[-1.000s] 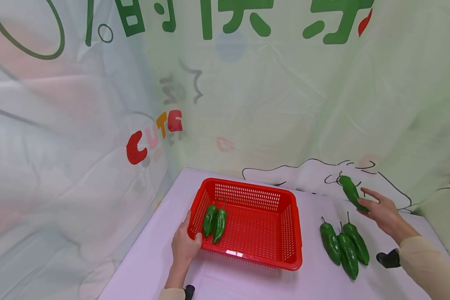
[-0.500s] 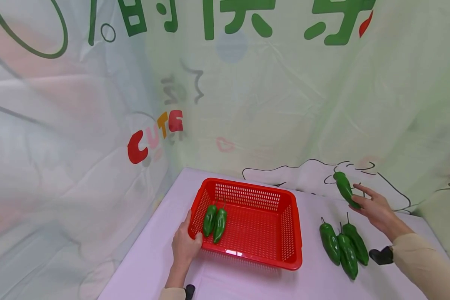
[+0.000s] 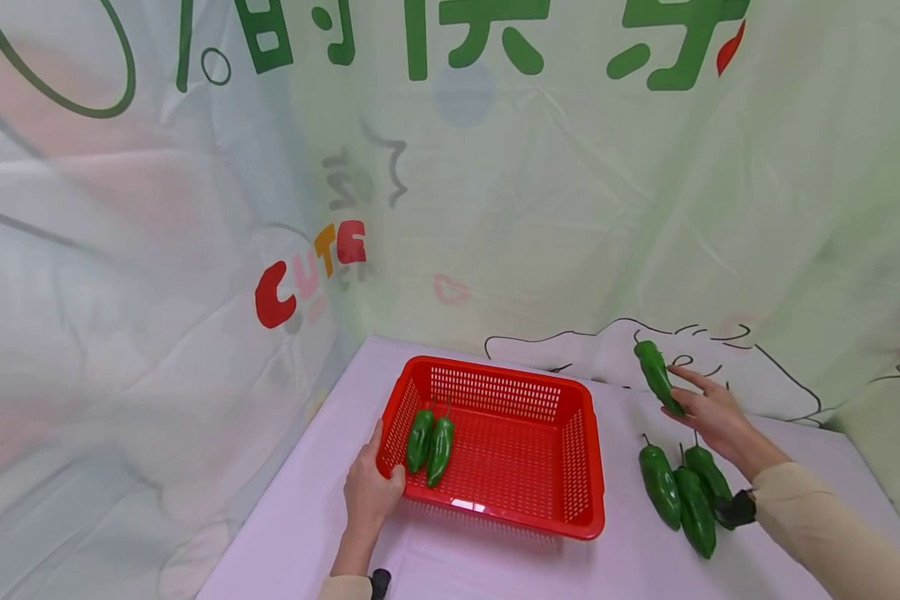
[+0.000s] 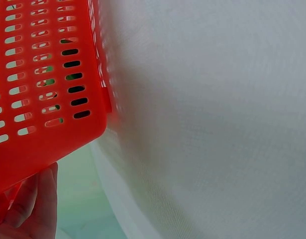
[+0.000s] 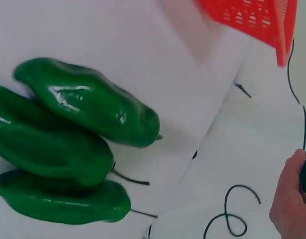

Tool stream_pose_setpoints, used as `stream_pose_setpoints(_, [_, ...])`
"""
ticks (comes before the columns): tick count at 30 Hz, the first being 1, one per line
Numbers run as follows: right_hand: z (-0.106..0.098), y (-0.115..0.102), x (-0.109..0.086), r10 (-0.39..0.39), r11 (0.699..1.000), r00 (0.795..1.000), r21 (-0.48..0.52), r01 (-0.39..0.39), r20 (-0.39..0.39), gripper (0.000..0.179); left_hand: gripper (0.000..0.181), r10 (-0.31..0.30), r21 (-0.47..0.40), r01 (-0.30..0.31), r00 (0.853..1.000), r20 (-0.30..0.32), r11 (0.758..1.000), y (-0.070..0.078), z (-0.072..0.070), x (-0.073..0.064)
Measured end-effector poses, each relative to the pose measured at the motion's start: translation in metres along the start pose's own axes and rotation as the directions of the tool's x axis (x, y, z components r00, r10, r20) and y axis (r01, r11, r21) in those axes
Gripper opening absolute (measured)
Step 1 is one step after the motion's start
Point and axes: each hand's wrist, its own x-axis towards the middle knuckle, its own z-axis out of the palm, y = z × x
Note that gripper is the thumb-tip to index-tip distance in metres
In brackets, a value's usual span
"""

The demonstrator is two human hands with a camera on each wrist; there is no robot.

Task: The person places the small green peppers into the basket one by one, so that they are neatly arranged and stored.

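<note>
A red plastic basket [image 3: 495, 512] with slotted walls stands on the table, and two green peppers [image 3: 429, 446] lie inside it at the left. My left hand [image 3: 371, 487] grips the basket's front left corner, thumb on the rim; the left wrist view shows its fingers [image 4: 46, 199] against the rim. Above the table, to the right of the basket, my right hand [image 3: 712, 412] holds a green pepper [image 3: 654, 371] by its lower end, stem pointing up. Below that hand, three more green peppers [image 3: 658, 487] lie close together on the table.
The table [image 3: 285, 533] has a pale lilac cover. Printed hanging sheets [image 3: 540, 208] stand close behind it and along its left side. A black strap piece [image 3: 737, 507] on the right wrist partly covers one loose pepper in the head view.
My right hand has moved left with its pepper, from beyond the loose peppers toward the basket. The left hand and the basket have stayed in place.
</note>
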Motion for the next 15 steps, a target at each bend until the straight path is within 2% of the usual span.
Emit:
stream_pose_setpoints(7, [0.028, -0.008, 0.002, -0.016, 0.995, 0.999, 0.1, 0.011, 0.049, 0.061, 0.075, -0.012, -0.014, 0.012, 1.0, 0.012, 1.0, 0.002, -0.002, 0.0])
stream_pose_setpoints(15, [0.054, -0.015, 0.005, -0.023, 0.994, 0.996, 0.107, 0.014, 0.085, 0.06, 0.076, -0.029, -0.021, 0.03, 0.999, 0.033, 0.999, 0.002, -0.002, 0.0])
